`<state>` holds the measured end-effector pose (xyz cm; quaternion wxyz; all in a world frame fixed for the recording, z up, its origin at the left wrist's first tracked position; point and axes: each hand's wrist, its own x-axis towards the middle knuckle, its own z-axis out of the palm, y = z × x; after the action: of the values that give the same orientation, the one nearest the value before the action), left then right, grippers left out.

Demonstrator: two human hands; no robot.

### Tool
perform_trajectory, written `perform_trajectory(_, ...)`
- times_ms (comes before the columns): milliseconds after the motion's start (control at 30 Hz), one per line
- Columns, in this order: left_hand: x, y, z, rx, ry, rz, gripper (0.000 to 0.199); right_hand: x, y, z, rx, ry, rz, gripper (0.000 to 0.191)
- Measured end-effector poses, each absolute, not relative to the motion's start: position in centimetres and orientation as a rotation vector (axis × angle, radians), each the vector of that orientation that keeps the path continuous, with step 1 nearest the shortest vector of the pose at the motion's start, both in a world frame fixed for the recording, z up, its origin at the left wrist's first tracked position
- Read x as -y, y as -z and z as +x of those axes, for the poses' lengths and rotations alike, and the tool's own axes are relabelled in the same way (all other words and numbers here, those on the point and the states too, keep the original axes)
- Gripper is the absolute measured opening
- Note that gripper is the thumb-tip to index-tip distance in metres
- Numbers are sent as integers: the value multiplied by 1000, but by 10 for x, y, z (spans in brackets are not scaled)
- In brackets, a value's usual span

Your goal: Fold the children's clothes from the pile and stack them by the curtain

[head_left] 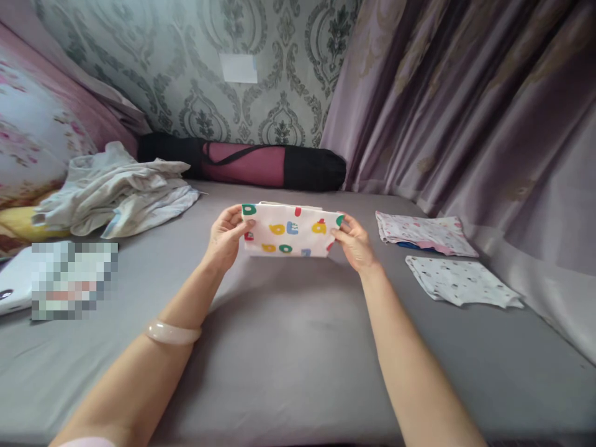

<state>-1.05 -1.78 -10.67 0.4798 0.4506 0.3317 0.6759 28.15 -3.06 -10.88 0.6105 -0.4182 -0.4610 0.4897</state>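
Note:
Between my two hands hangs a folded white cloth [291, 231] printed with colourful letter-like shapes. My left hand [229, 233] pinches its left edge near the upper corner, thumb in front. At the opposite edge my right hand [356, 241] grips the cloth in the same way, its thumb also on the near side. The cloth is held upright, just over the grey sheet [288, 347]; whether its lower edge touches the sheet I cannot tell. A pale bangle [173, 333] circles my left forearm.
Folded pink-and-white cloths [426, 233] and a folded white patterned cloth [460, 280] lie at right. Rumpled pale clothes [121, 186] are heaped at left, above a white object [35, 273] beside a blurred-out patch. A black and maroon long bag [251, 164] lies along the wall.

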Motion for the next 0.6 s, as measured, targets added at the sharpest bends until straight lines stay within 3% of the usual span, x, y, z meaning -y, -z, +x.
perform_trajectory(133, 19, 106, -17, -826, -1641, 1334, 49, 35, 103, 291, 1220, -1088, -918, 47)
perform_trajectory(433, 27, 100, -46, -1034, -713, 1909, 29, 47, 111, 309, 1656, -1508, -1181, 36)
perform_trajectory(600, 28, 102, -47, -1212, -676, 1970, 37, 46, 107, 306, 1748, -1396, -1273, 24)
